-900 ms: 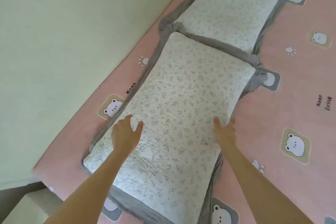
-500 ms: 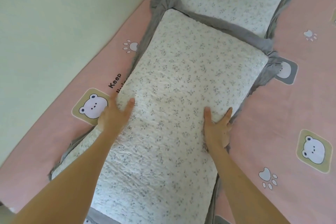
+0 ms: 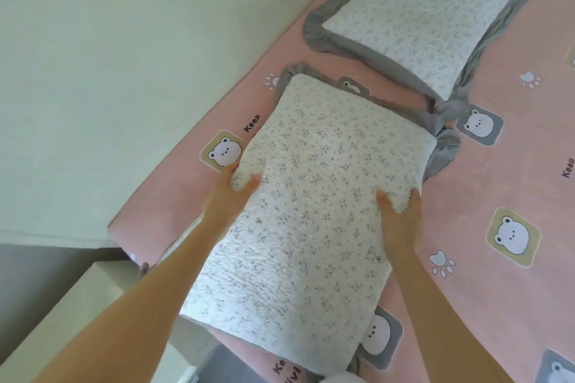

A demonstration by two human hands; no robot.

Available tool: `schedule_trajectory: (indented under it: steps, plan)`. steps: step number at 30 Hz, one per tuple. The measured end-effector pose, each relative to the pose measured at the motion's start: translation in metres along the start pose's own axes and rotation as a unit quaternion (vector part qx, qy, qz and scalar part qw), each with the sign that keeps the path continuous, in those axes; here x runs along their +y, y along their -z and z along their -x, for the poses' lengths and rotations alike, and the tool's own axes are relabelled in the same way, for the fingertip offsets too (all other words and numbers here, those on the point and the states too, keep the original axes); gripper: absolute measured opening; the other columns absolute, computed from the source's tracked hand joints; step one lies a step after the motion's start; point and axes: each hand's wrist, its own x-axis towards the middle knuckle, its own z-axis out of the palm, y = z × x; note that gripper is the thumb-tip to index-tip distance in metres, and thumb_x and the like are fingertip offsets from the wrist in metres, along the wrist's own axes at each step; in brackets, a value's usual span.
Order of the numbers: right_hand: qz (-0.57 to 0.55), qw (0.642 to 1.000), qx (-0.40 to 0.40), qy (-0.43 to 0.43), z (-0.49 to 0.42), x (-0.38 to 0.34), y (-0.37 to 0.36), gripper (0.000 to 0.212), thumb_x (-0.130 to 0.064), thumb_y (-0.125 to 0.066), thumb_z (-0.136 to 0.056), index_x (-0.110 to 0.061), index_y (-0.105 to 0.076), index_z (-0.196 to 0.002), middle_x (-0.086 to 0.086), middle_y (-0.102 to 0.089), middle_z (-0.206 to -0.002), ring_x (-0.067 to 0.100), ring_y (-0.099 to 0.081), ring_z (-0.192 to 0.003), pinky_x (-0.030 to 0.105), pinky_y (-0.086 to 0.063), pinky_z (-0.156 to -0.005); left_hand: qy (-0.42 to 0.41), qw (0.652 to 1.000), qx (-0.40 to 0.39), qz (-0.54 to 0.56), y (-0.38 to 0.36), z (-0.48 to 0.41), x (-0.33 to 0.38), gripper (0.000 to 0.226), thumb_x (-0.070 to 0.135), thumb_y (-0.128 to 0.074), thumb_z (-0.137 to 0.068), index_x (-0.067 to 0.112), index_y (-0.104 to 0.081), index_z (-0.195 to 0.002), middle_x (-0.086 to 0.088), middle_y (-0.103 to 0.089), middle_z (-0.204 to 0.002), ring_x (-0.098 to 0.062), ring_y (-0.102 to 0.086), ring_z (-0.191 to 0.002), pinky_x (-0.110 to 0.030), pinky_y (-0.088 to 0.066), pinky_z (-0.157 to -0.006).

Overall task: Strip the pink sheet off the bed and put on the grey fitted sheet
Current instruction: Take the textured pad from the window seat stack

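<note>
The pink sheet (image 3: 485, 196) with bear and paw prints covers the bed. Two white floral pillows with grey ruffled edges lie on it. The near pillow (image 3: 311, 211) is raised off the sheet and pulled toward me. My left hand (image 3: 231, 188) grips its left edge, thumb on top and fingers underneath. My right hand (image 3: 399, 211) grips its right edge the same way. The far pillow (image 3: 435, 15) lies flat at the upper right. No grey fitted sheet is in view.
A pale green wall (image 3: 124, 71) runs along the bed's left side. A light-coloured piece of furniture (image 3: 62, 320) stands beside the bed at the lower left, with grey floor (image 3: 37, 274) past it.
Both hands have gone from resting flat on the near pillow to gripping its sides. The pillow has come away from the far pillow and moved toward me.
</note>
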Motion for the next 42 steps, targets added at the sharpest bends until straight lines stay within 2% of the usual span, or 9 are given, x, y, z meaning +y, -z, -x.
schedule_trajectory:
  steps: [4, 7, 10, 17, 20, 23, 28, 33, 42]
  plan:
    - [0.001, 0.999, -0.053, 0.010, 0.065, 0.005, 0.020, 0.078, -0.043, -0.067, -0.085, -0.015, -0.028, -0.147, 0.003, -0.034, -0.150, 0.022, -0.033, -0.138, 0.043, -0.028, -0.114, 0.033, 0.998, 0.029, 0.040, 0.039, 0.080, -0.022, 0.062, 0.053, -0.070, -0.074, 0.023, -0.051, -0.125, 0.015, -0.062, -0.100, -0.007, -0.062, -0.090, -0.022, -0.051, -0.066]
    - [0.005, 0.997, -0.080, 0.020, 0.114, 0.012, 0.035, 0.077, -0.041, -0.068, -0.084, -0.012, -0.033, -0.145, 0.004, -0.037, -0.148, 0.023, -0.036, -0.135, 0.045, -0.031, -0.112, 0.057, 0.995, 0.071, 0.030, 0.066, 0.140, -0.038, 0.066, 0.069, -0.071, -0.061, 0.033, -0.055, -0.114, 0.018, -0.064, -0.096, -0.011, -0.064, -0.091, -0.032, -0.055, -0.077]
    - [0.020, 0.993, -0.113, 0.035, 0.162, 0.019, 0.052, 0.073, -0.040, -0.067, -0.086, -0.012, -0.035, -0.144, 0.005, -0.040, -0.146, 0.024, -0.039, -0.133, 0.046, -0.033, -0.111, 0.077, 0.990, 0.106, 0.055, 0.090, 0.205, -0.054, 0.066, 0.073, -0.069, -0.055, 0.037, -0.055, -0.109, 0.016, -0.066, -0.096, -0.014, -0.066, -0.089, -0.042, -0.056, -0.081]
    - [0.059, 0.972, -0.200, 0.110, 0.266, 0.048, 0.092, 0.077, -0.069, -0.062, -0.067, -0.037, -0.041, -0.134, -0.012, -0.051, -0.134, 0.017, -0.052, -0.121, 0.050, -0.042, -0.101, 0.096, 0.966, 0.234, 0.046, 0.124, 0.379, -0.099, 0.054, 0.064, -0.066, -0.074, 0.037, -0.050, -0.119, 0.013, -0.064, -0.097, -0.013, -0.066, -0.081, -0.036, -0.059, -0.068]
    - [0.086, 0.960, -0.213, 0.159, 0.328, 0.050, 0.120, 0.069, -0.057, -0.063, -0.078, -0.031, -0.040, -0.137, -0.011, -0.051, -0.134, 0.018, -0.051, -0.122, 0.046, -0.041, -0.102, 0.099, 0.949, 0.289, 0.082, 0.131, 0.457, -0.122, 0.058, 0.065, -0.068, -0.070, 0.038, -0.050, -0.119, 0.019, -0.060, -0.093, -0.015, -0.065, -0.086, -0.040, -0.058, -0.076]
    - [0.124, 0.943, -0.222, 0.213, 0.377, 0.057, 0.148, 0.063, -0.047, -0.062, -0.084, -0.023, -0.043, -0.139, -0.007, -0.050, -0.137, 0.018, -0.049, -0.125, 0.034, -0.040, -0.098, 0.119, 0.931, 0.329, 0.108, 0.132, 0.529, -0.142, 0.064, 0.068, -0.068, -0.063, 0.037, -0.054, -0.117, 0.019, -0.062, -0.093, -0.017, -0.065, -0.089, -0.042, -0.056, -0.081]
    - [0.167, 0.903, -0.289, 0.271, 0.446, 0.075, 0.185, 0.062, -0.045, -0.060, -0.088, -0.019, -0.041, -0.140, -0.002, -0.046, -0.143, 0.022, -0.045, -0.129, 0.035, -0.038, -0.098, 0.166, 0.896, 0.404, 0.074, 0.132, 0.634, -0.165, 0.050, 0.065, -0.066, -0.070, 0.042, -0.047, -0.110, 0.015, -0.063, -0.093, -0.019, -0.066, -0.084, -0.041, -0.056, -0.077]
    - [0.219, 0.854, -0.361, 0.304, 0.485, 0.109, 0.207, 0.065, -0.047, -0.061, -0.087, -0.018, -0.040, -0.141, 0.001, -0.044, -0.145, 0.027, -0.043, -0.131, 0.042, -0.036, -0.106, 0.224, 0.842, 0.486, 0.061, 0.108, 0.728, -0.180, 0.058, 0.067, -0.065, -0.068, 0.042, -0.048, -0.118, 0.010, -0.062, -0.107, -0.020, -0.062, -0.095, -0.039, -0.056, -0.076]
    - [0.269, 0.735, -0.497, 0.374, 0.522, 0.178, 0.296, 0.068, -0.047, -0.061, -0.086, -0.016, -0.039, -0.142, 0.003, -0.043, -0.146, 0.027, -0.042, -0.132, 0.044, -0.034, -0.108, 0.295, 0.740, 0.598, 0.083, -0.007, 0.907, -0.179, 0.053, 0.063, -0.069, -0.069, 0.039, -0.054, -0.113, 0.012, -0.064, -0.113, -0.018, -0.059, -0.104, -0.028, -0.043, -0.083]
